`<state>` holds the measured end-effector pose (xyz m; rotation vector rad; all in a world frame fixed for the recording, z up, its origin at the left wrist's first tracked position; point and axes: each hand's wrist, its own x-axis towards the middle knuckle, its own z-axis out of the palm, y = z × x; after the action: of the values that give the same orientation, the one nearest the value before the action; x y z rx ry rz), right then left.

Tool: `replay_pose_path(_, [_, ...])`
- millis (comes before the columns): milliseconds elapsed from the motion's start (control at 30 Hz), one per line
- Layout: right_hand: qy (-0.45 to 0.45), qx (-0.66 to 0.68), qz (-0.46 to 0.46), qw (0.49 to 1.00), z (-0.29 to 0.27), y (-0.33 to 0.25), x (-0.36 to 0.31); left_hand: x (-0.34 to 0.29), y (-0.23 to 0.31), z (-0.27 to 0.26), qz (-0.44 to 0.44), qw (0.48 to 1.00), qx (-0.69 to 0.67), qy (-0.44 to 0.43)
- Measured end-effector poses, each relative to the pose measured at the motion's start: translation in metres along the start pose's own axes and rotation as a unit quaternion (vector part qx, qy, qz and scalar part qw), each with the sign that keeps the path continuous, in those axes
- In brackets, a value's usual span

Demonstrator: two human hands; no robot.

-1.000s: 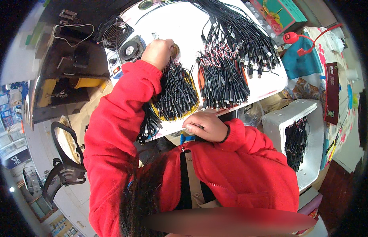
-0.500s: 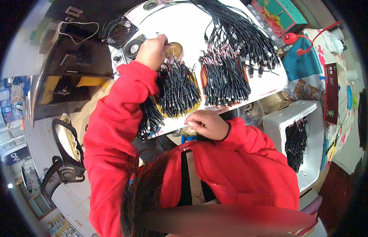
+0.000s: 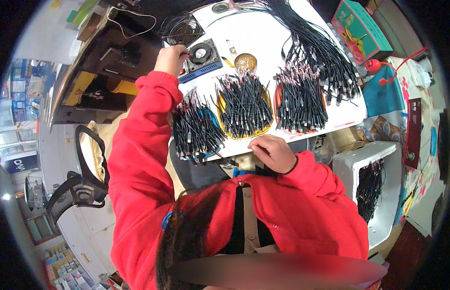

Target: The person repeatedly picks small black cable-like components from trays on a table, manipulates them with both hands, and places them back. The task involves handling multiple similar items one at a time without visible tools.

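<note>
Red-sleeved left hand (image 3: 170, 60) should skirt the boxy grey-and-blue fan unit (image 3: 204, 59) beside it; I cannot tell its grip or right hand's (image 3: 273, 153).

Head-worn fisheye view, facing steeply down, close above the red jacket (image 3: 314, 215), white table (image 3: 263, 38) beyond

The left arm (image 3: 138, 125), in a red sleeve, stretches well forward; the left hand (image 3: 170, 60) is back upward, its fingers bunched and pointing rightward. The right arm (image 3: 321, 181) bends in close to the torso, and the right hand (image 3: 274, 153) points leftward, thumb lying alongside loosely curled fingers.
</note>
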<state>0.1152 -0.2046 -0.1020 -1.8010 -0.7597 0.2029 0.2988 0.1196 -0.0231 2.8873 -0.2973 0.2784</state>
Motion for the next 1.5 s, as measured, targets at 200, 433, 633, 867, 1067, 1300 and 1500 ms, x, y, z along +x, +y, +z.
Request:
replay_pose_path(200, [0.003,-0.009,0.007,1.0,0.004,0.004,0.001,0.013,-0.006,0.013,0.023,0.998,0.053,-0.039])
replay_pose_path(433, [0.0,-0.034,0.002,0.999,0.003,0.005,0.001,0.023,-0.002,0.018,0.016,0.994,0.085,-0.074])
replay_pose_path(633, [-0.008,-0.033,-0.003,0.999,0.001,0.007,0.002,0.028,-0.002,0.025,0.061,0.991,0.099,-0.071])
replay_pose_path(867, [-0.001,-0.02,0.0,1.0,0.002,0.006,0.001,0.025,0.004,0.022,0.046,0.991,0.111,-0.061])
replay_pose_path(1067, [0.012,0.024,0.021,0.999,-0.004,-0.012,-0.004,-0.006,0.036,-0.025,0.036,0.997,-0.07,0.024])
replay_pose_path(1300, [0.095,0.129,-0.018,0.987,-0.006,-0.064,-0.006,-0.1,0.139,-0.085,-0.097,0.66,-0.724,-0.175])
replay_pose_path(1500, [0.037,0.163,-0.018,0.986,-0.007,-0.104,-0.037,-0.154,0.249,-0.069,-0.107,0.548,-0.817,-0.145])
